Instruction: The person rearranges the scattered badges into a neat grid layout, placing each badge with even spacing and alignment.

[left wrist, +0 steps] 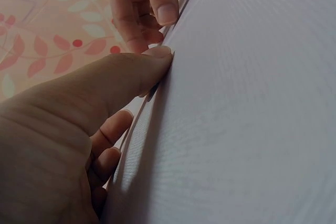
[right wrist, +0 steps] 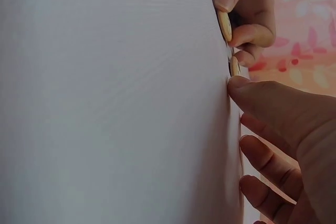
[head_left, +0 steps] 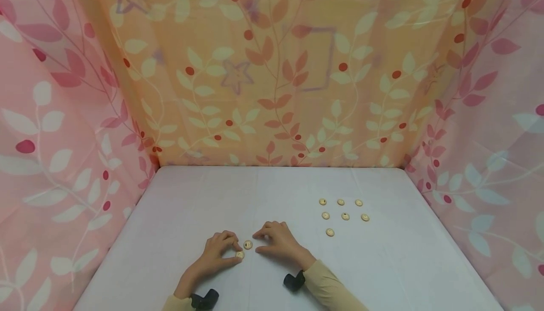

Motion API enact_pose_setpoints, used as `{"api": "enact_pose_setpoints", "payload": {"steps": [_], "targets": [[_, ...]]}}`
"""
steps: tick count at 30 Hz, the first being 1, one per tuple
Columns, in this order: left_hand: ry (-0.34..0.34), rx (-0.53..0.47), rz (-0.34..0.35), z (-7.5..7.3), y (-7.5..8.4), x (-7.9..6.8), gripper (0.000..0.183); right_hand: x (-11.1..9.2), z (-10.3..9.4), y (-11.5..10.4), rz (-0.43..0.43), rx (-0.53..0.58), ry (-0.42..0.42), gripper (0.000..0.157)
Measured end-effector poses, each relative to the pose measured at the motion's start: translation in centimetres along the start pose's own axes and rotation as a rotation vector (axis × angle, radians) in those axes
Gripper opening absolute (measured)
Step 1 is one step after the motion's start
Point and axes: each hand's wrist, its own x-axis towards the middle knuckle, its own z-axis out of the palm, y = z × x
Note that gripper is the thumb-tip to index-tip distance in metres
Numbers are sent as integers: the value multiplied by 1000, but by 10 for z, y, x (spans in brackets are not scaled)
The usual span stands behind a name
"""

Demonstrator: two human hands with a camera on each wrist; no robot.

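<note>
My left hand (head_left: 216,253) pinches a small round tan disc (head_left: 240,254) with dark marks on its face, at the table top. Its edge shows between that thumb and a finger in the right wrist view. Just behind it a second round disc (head_left: 248,245) lies between the two hands. To the right of this one, my right hand (head_left: 278,242) has thumb and fingers spread apart with nothing between them. The right thumb tip (right wrist: 239,82) appears close by the second disc (right wrist: 234,66) in the right wrist view. In the left wrist view the left thumb (left wrist: 152,66) hides the pinched disc.
Several matching discs lie in loose rows on the right of the white table (head_left: 204,193), among them a disc (head_left: 345,216) in the middle row and a nearer single disc (head_left: 330,232). Patterned curtains (head_left: 272,65) stand at the back and both sides.
</note>
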Motion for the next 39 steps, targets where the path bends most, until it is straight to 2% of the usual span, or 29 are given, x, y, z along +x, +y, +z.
{"api": "enact_pose_setpoints", "payload": {"steps": [10, 19, 26, 39], "targets": [[6, -27, 11, -3, 3, 0, 17, 9, 5, -11, -44, -49, 14, 31], [20, -4, 26, -2, 4, 0, 17, 13, 6, -16, -87, -130, 30, 28], [16, -10, 28, -1, 1, 1, 17, 15, 5, -19, -82, -158, 17, 27], [43, -5, 47, 2, -2, 0, 18, 16, 6, -22, -113, -276, 34, 23]]}}
